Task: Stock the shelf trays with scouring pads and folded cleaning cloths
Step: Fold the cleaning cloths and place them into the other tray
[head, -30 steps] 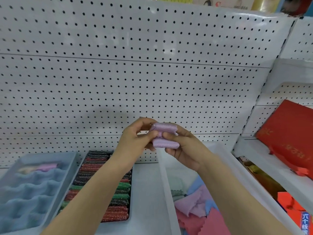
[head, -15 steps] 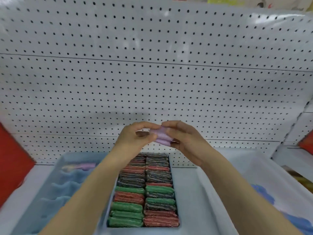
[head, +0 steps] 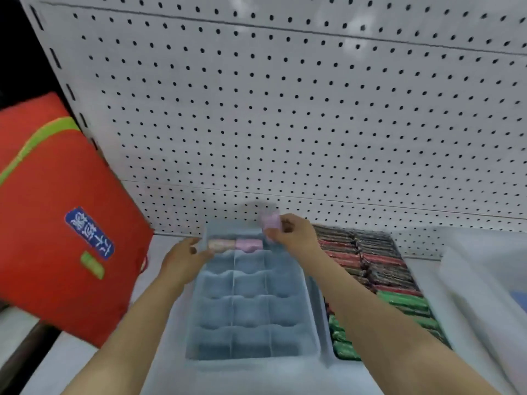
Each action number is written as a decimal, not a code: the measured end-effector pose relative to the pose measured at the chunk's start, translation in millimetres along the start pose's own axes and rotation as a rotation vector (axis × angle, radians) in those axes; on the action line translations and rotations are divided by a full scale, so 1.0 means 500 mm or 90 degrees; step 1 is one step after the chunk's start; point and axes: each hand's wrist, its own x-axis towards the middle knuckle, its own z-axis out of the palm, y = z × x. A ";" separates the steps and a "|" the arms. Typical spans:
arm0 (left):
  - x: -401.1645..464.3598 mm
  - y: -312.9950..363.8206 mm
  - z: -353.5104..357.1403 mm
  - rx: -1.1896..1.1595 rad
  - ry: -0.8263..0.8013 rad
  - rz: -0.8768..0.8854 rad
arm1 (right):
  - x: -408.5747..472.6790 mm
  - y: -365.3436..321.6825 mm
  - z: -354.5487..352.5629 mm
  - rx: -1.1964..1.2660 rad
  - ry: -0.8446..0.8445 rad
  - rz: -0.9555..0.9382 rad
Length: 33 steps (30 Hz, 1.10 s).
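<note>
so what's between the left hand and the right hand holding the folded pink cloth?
Head view: the back row of the pale blue divided tray, with a rolled beige cloth and pink cloth between left hand and right hand.

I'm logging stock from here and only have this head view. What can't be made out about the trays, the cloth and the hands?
- Head view, back-right cell of the blue divided tray: hidden behind the right hand and its folded pink cloth.
- Left hand: motion blur hides whether it touches the tray.
- Scouring pad tray: near end covered by the right forearm.
- White bin: cut off by the right edge.
</note>
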 end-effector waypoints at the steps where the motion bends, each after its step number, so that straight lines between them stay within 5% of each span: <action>1: 0.001 -0.010 0.014 -0.043 -0.028 -0.005 | 0.000 0.012 -0.008 -0.066 0.027 -0.025; 8: 0.031 -0.024 0.010 -0.215 -0.097 -0.033 | 0.030 0.031 -0.009 -0.621 0.003 -0.171; 14: 0.046 -0.031 -0.007 -0.230 -0.151 -0.030 | 0.046 0.029 0.002 -0.795 -0.105 -0.142; 33: 0.028 -0.004 -0.002 -0.250 -0.115 -0.054 | 0.059 0.025 0.014 -0.619 -0.212 -0.060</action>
